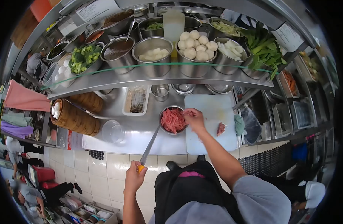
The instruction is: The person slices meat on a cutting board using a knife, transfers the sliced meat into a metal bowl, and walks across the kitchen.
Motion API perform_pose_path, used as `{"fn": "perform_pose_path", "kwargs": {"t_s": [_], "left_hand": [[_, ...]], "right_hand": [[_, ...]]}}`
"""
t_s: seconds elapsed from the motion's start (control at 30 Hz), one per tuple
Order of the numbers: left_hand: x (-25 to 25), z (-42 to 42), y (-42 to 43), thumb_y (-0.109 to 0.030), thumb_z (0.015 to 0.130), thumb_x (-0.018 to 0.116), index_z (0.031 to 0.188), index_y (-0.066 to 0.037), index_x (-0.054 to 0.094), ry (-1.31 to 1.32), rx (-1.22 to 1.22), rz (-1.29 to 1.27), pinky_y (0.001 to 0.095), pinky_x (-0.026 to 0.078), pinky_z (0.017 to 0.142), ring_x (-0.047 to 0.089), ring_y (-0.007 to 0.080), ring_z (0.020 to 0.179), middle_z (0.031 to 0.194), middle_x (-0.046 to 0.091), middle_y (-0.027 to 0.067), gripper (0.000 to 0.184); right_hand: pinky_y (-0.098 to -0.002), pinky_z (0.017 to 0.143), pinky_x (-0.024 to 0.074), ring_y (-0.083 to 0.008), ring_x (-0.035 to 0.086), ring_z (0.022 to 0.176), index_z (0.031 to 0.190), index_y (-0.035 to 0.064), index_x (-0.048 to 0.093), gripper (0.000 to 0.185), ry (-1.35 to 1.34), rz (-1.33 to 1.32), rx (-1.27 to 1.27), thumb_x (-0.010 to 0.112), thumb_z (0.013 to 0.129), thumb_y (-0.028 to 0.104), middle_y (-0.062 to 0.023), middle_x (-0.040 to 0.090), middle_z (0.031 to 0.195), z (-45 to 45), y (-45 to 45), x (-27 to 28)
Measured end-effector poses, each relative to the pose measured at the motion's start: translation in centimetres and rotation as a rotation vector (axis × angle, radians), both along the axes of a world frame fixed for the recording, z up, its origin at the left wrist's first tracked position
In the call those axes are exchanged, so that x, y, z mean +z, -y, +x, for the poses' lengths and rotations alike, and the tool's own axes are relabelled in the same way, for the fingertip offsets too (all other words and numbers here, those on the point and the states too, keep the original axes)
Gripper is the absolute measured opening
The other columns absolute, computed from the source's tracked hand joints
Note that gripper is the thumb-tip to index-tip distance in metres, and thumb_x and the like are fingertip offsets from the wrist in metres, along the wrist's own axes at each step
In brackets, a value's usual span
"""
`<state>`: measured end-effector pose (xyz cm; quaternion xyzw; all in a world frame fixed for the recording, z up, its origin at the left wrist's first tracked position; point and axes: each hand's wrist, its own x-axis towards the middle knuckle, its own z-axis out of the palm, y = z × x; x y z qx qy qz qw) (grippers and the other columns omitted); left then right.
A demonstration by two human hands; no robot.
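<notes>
My left hand (134, 176) is closed around the yellow-ended handle of a long metal ladle (150, 144). The ladle's round bowl is heaped with red raw meat strips (173, 120) and sits at the cutting board's left edge. At the right rim of that bowl is my right hand (194, 118), its fingers curled together against the meat; what they pinch is hidden. Farther right, a small piece of meat (221, 128) lies on the white cutting board (210, 143).
A clear round tub (113, 131), a white basket (145, 106) and bamboo steamers (80, 121) stand on the left. Above the counter runs a shelf (160, 79) with several metal pots of food. A green cloth (239, 125) lies right of the board. Other people stand farther away.
</notes>
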<state>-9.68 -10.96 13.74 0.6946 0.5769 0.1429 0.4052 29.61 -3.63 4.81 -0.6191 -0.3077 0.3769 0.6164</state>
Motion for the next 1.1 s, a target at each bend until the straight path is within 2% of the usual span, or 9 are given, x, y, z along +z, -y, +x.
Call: {"fn": "perform_pose_path", "kwargs": {"t_s": [0.07, 0.13, 0.17, 0.23, 0.53, 0.67, 0.8, 0.97, 1.1], "left_hand": [[-0.1, -0.3, -0.4, -0.016, 0.094, 0.08, 0.117, -0.004, 0.054, 0.01, -0.016, 0.0, 0.0443, 0.055, 0.076, 0.07, 0.0386, 0.082, 0.088, 0.07, 0.0187, 0.037], [-0.5, -0.5, -0.4, -0.017, 0.094, 0.081, 0.116, -0.004, 0.054, -0.017, -0.037, -0.011, 0.0444, 0.055, 0.075, 0.069, 0.039, 0.081, 0.088, 0.069, 0.0186, 0.037], [-0.6, -0.5, -0.3, -0.014, 0.094, 0.081, 0.114, -0.004, 0.054, 0.015, -0.032, -0.008, 0.0351, 0.052, 0.071, 0.061, 0.0226, 0.074, 0.086, 0.064, 0.0113, 0.035], [-0.2, -0.4, -0.2, -0.014, 0.094, 0.081, 0.114, -0.005, 0.054, -0.014, -0.04, -0.01, 0.0349, 0.052, 0.07, 0.061, 0.0223, 0.074, 0.086, 0.064, 0.0113, 0.035], [-2.6, -2.2, 0.3, -0.015, 0.095, 0.08, 0.113, -0.005, 0.053, 0.053, -0.031, -0.027, 0.0347, 0.052, 0.069, 0.063, 0.0215, 0.073, 0.083, 0.064, 0.0093, 0.034], [-2.3, -1.6, -0.3, -0.018, 0.095, 0.079, 0.114, -0.004, 0.054, 0.057, -0.054, -0.015, 0.0425, 0.053, 0.07, 0.067, 0.0356, 0.074, 0.082, 0.067, 0.0168, 0.035], [-2.1, 0.1, -1.0, -0.017, 0.096, 0.078, 0.113, -0.004, 0.054, 0.053, -0.069, -0.028, 0.0363, 0.052, 0.069, 0.064, 0.023, 0.074, 0.083, 0.066, 0.0102, 0.032], [-2.2, 2.9, -0.8, -0.019, 0.098, 0.073, 0.118, -0.005, 0.054, 0.149, -0.182, 0.024, 0.0498, 0.055, 0.075, 0.071, 0.0464, 0.088, 0.09, 0.072, 0.022, 0.031], [-5.3, 6.4, 0.3, -0.022, 0.101, 0.068, 0.129, -0.009, 0.055, 0.056, -0.428, 0.033, 0.0578, 0.056, 0.084, 0.071, 0.0491, 0.1, 0.106, 0.074, 0.0249, 0.034]], "right_hand": [[-0.0339, 0.075, 0.0584, -0.0156, 0.069, 0.084, 0.102, 0.0015, 0.075, 0.013, 0.09, 0.094, -0.015, 0.074, 0.089, 0.004, -0.0058, 0.073, 0.093, -2.4, -3.0, -2.3], [-0.0478, 0.089, 0.0559, -0.0307, 0.067, 0.102, 0.111, 0.0066, 0.072, 0.025, 0.82, -0.041, -0.005, 0.077, 0.087, 0.013, -0.0112, 0.067, 0.108, -4.5, -4.1, -4.1], [-0.0478, 0.089, 0.0559, -0.0307, 0.067, 0.102, 0.111, 0.0066, 0.072, 0.025, 0.818, -0.039, -0.01, 0.077, 0.087, 0.013, -0.0112, 0.067, 0.108, -5.2, -3.8, -4.8], [-0.0565, 0.098, 0.0489, -0.0421, 0.057, 0.118, 0.122, 0.0115, 0.066, 0.042, 1.065, -0.256, -0.062, 0.081, 0.084, 0.023, -0.0171, 0.056, 0.125, -6.4, -3.5, -5.3], [-0.0463, 0.118, 0.0446, -0.0426, 0.046, 0.144, 0.15, 0.0129, 0.054, 0.071, 0.94, -0.468, 0.505, 0.076, 0.083, 0.009, -0.0196, 0.04, 0.159, -3.0, -2.5, 0.2], [-0.0454, 0.114, 0.0481, -0.0407, 0.051, 0.142, 0.155, 0.014, 0.052, 0.077, 0.98, -0.342, 0.686, 0.075, 0.082, 0.008, -0.0209, 0.047, 0.158, 0.6, -3.2, -0.1], [-0.0452, 0.107, 0.0536, -0.0389, 0.064, 0.126, 0.15, 0.0127, 0.056, 0.068, 0.918, -0.416, 0.541, 0.07, 0.083, 0.004, -0.0223, 0.062, 0.142, 3.7, -2.7, 2.1], [-0.0453, 0.102, 0.0537, -0.0397, 0.065, 0.121, 0.126, 0.0045, 0.067, 0.047, 0.954, -0.618, 0.206, 0.072, 0.079, 0.002, -0.0228, 0.067, 0.128, 9.9, 1.7, -3.3], [-0.0498, 0.093, 0.0549, -0.0433, 0.066, 0.102, 0.115, 0.0039, 0.069, 0.039, 1.158, -0.452, 0.212, 0.08, 0.079, 0.014, -0.0231, 0.065, 0.114, 9.0, 6.3, -8.4]]}}
